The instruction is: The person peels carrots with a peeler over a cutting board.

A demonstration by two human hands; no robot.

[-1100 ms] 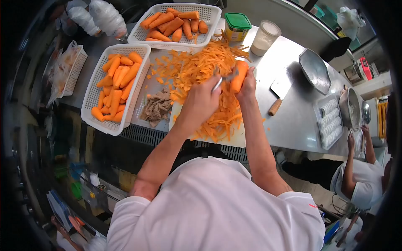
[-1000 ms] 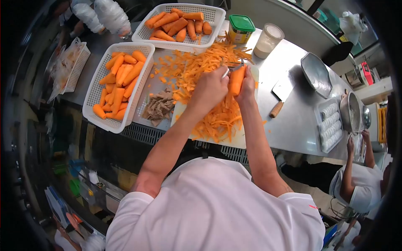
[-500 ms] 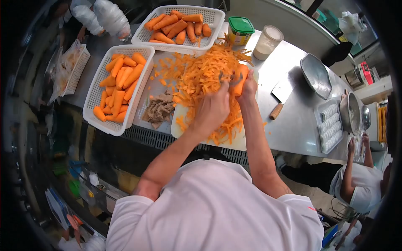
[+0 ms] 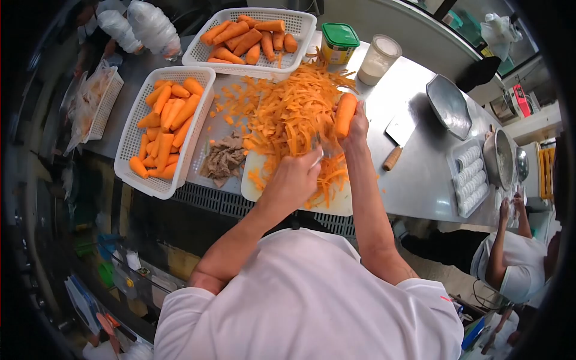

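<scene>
My right hand [image 4: 358, 127] is closed round a thick, bright orange carrot [image 4: 345, 114], held upright above the peelings. Lower and to its left, my left hand [image 4: 295, 178] grips a peeler [image 4: 317, 143], whose head is smeared by motion and apart from the carrot. A large heap of carrot peelings [image 4: 300, 99] spreads beneath both hands and covers most of a white cutting board [image 4: 341, 204]. Left of the board lies a crumpled brown cloth [image 4: 223, 158].
White baskets of carrots stand at left [image 4: 125, 157] and at the back [image 4: 309, 30]. Behind the heap are a green-lidded tub [image 4: 340, 43] and a clear container [image 4: 379, 60]. A cleaver [image 4: 398, 137], metal tray [image 4: 450, 107] and tray of white rolls [image 4: 471, 180] lie right, near another person [image 4: 515, 258].
My left hand has drawn the peeler down and toward me, away from the carrot. The carrot now stands clear in my right hand. The view has shifted slightly.
</scene>
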